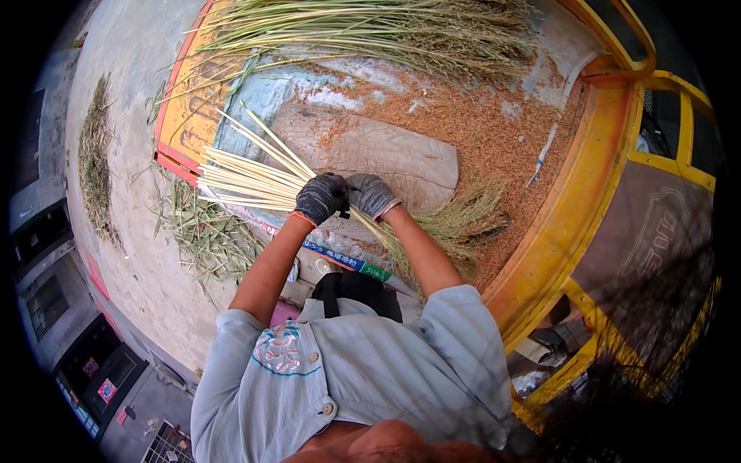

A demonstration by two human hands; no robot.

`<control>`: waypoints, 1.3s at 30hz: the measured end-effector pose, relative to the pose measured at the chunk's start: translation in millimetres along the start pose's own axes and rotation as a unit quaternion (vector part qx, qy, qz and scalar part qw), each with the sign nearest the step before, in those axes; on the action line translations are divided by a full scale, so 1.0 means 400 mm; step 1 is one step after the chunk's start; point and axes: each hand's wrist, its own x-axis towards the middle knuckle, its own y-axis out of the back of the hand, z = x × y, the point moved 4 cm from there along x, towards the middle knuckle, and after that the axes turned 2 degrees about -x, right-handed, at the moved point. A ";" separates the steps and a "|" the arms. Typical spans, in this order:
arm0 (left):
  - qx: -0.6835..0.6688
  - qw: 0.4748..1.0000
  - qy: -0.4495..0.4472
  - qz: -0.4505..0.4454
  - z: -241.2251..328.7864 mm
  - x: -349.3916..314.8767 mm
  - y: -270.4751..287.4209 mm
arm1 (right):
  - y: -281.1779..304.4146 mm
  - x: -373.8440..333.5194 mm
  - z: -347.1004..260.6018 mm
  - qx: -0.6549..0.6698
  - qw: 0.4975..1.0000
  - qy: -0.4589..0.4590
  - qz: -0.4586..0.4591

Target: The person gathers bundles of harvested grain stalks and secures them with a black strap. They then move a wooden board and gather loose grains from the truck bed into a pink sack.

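Both my hands wear dark grey knit gloves and meet over a bundle of pale stalks (251,181). My left hand (320,198) is closed around the stalks, whose cut ends fan out to the left. Right beside it, my right hand (372,194) is closed on the same bundle, its fingertips touching the left glove. Beyond the right hand the stalks end in bushy green-tan seed heads (459,224). My fingers hide the part of the bundle between the two hands. Under the bundle lies a worn wooden board (386,150).
A heap of long green stalks with seed heads (370,35) lies at the far side. Reddish-brown grain (494,123) covers the truck-like bed, bordered by a yellow metal frame (571,224) on the right. Dry leaves (208,235) litter the concrete ground to the left.
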 end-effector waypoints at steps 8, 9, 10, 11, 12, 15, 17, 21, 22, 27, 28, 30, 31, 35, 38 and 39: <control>0.180 0.979 0.087 0.031 0.040 -0.018 -0.032 | -0.026 -0.014 0.012 -0.025 0.999 0.042 0.019; 0.177 0.979 0.087 0.053 0.037 -0.023 -0.039 | -0.031 -0.011 0.017 -0.030 0.998 0.046 0.016; 0.174 0.978 0.087 0.076 0.035 -0.029 -0.043 | -0.036 -0.006 0.024 -0.046 0.998 0.047 0.006; 0.144 0.981 0.050 0.119 0.040 -0.037 -0.039 | -0.033 0.002 0.018 -0.061 0.997 0.048 -0.003; 0.113 0.980 0.012 0.161 0.043 -0.047 -0.032 | -0.031 0.008 0.010 -0.077 0.996 0.049 -0.012; 0.043 0.976 -0.014 0.213 0.024 -0.071 -0.027 | -0.023 0.008 -0.001 0.090 0.990 0.082 0.071; 0.023 0.967 -0.028 0.251 0.011 -0.079 -0.031 | -0.022 0.019 0.000 0.029 0.998 0.051 -0.021; -0.018 0.964 -0.016 0.265 -0.018 -0.075 -0.031 | -0.014 0.031 -0.003 -0.002 0.996 0.077 -0.036; -0.017 0.966 -0.006 0.258 -0.023 -0.072 -0.029 | -0.014 0.034 0.002 0.008 0.996 0.077 -0.038; -0.055 0.970 -0.023 0.236 -0.008 -0.071 -0.013 | -0.003 0.029 -0.013 0.009 0.998 0.051 -0.022; -0.023 0.974 -0.034 0.225 0.001 -0.075 -0.001 | -0.007 0.032 -0.011 -0.008 0.998 0.059 -0.015; 0.021 0.979 -0.046 0.197 0.019 -0.083 0.006 | -0.018 0.033 -0.008 -0.040 0.996 0.075 -0.001; 0.033 0.981 -0.046 0.183 0.025 -0.086 0.002 | -0.021 0.032 0.003 -0.029 0.999 0.041 0.000; 0.057 0.986 -0.040 0.149 0.031 -0.128 -0.016 | -0.030 0.030 0.010 -0.069 0.997 -0.012 -0.029; 0.067 0.989 -0.040 0.124 0.032 -0.137 0.000 | -0.044 0.051 0.016 -0.094 0.993 -0.031 -0.065; 0.054 0.991 -0.041 0.114 0.023 -0.139 0.001 | -0.046 0.061 0.015 -0.092 0.992 -0.041 -0.073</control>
